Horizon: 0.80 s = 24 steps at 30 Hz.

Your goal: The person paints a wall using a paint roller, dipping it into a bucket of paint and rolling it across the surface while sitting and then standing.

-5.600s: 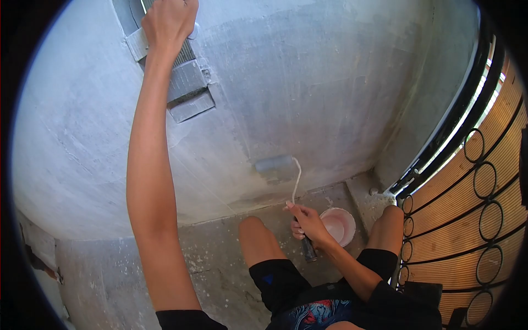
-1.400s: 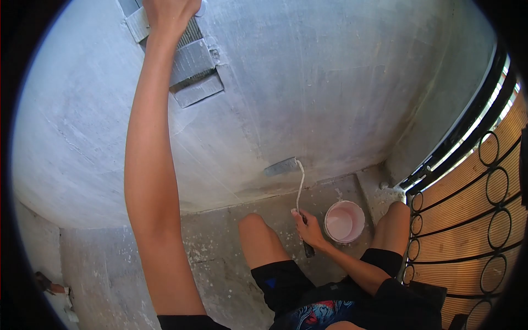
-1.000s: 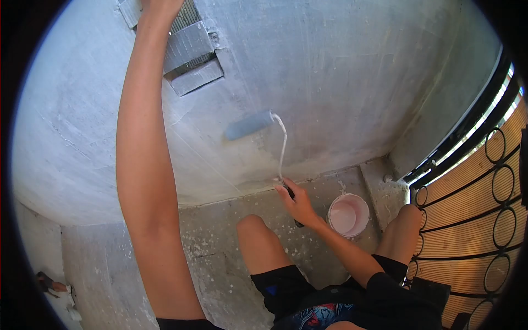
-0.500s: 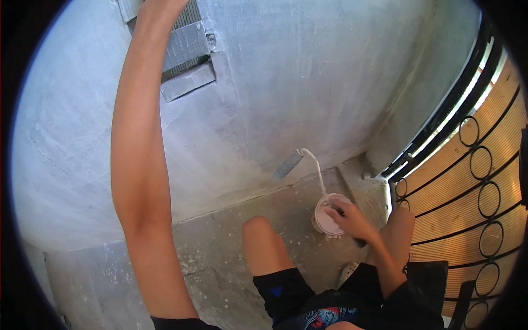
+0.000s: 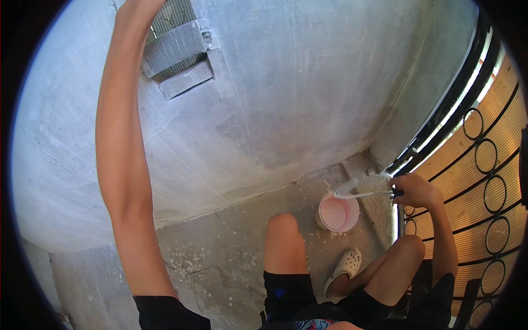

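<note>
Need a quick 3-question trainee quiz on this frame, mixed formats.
1. True or false: the right hand grips the paint roller, whose head is at the bucket rim.
2. The left hand reaches up beside: A) the wall vent, B) the ringed gate, C) the bucket.
3. Short answer: what colour is the paint inside the bucket?

Key: 1 true; 2 A; 3 pale pink.
</note>
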Tool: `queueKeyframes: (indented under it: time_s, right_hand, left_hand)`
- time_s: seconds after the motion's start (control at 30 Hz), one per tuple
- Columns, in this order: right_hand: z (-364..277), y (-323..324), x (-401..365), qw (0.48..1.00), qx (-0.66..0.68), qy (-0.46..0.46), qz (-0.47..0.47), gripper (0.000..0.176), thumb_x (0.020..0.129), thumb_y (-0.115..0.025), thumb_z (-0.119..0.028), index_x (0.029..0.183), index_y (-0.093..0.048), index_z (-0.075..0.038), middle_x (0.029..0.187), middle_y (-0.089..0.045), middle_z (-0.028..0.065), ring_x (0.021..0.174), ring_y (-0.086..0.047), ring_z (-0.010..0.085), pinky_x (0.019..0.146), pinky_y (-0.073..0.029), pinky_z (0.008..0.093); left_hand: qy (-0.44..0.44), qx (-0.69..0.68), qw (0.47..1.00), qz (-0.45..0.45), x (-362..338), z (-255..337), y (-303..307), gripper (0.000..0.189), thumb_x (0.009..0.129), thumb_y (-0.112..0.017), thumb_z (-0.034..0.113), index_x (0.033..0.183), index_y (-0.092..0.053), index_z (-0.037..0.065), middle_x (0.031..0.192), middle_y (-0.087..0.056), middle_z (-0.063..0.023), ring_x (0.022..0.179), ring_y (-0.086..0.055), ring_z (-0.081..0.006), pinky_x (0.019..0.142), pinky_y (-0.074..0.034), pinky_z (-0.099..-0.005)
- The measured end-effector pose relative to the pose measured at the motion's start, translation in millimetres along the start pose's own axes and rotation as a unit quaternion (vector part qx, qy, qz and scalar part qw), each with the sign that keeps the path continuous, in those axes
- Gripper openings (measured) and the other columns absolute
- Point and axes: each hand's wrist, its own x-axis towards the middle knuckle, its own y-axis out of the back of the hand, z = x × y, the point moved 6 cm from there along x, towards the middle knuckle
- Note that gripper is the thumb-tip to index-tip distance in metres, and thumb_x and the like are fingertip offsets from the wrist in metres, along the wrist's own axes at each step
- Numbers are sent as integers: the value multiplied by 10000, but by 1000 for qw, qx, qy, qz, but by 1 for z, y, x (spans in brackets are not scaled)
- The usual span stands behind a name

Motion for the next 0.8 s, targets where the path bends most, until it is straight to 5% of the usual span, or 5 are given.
queueKeyframes:
  time_s: [0.07,0.43,0.6,0.67,0.8]
  right_hand:
    - [4,-29,6,996,-31,19,-79,347,726,-756,-216,1014,-653,-54,892,-684,142,894,-646,329,788,-499,424]
    - [2,-132,59,982,-83,62,-155,246,688,-613,-63,924,-680,-75,891,-676,190,884,-654,368,760,-522,444]
    - [27,-137,62,984,-73,72,-148,210,731,-620,-103,934,-663,-77,863,-669,170,865,-645,357,752,-500,454]
    - [28,-129,60,989,-65,86,-100,247,719,-612,-87,960,-668,-79,866,-671,172,859,-648,359,744,-506,452]
    - [18,-149,63,987,-72,94,-105,212,701,-633,-77,909,-670,-65,853,-675,175,844,-653,369,722,-516,453]
  left_hand:
    - [-62,-32,997,28,-12,9,6,697,968,-375,513,1257,-454,-117,1175,-547,-356,1137,-535,-446,1008,-416,-460]
    - [-58,14,997,58,-5,-2,-1,618,933,-495,486,1138,-513,-97,1096,-584,-341,1071,-570,-440,904,-451,-464]
    - [-99,21,993,69,-6,1,0,653,921,-496,522,1139,-521,-94,1091,-586,-344,1079,-569,-438,908,-450,-463]
    - [-30,17,998,51,3,-9,-5,713,908,-479,574,1148,-519,-96,1092,-589,-340,1081,-570,-431,921,-446,-459]
    - [-36,11,995,97,10,-20,-15,836,892,-442,641,1268,-461,-105,1207,-540,-341,1172,-519,-418,1003,-395,-437]
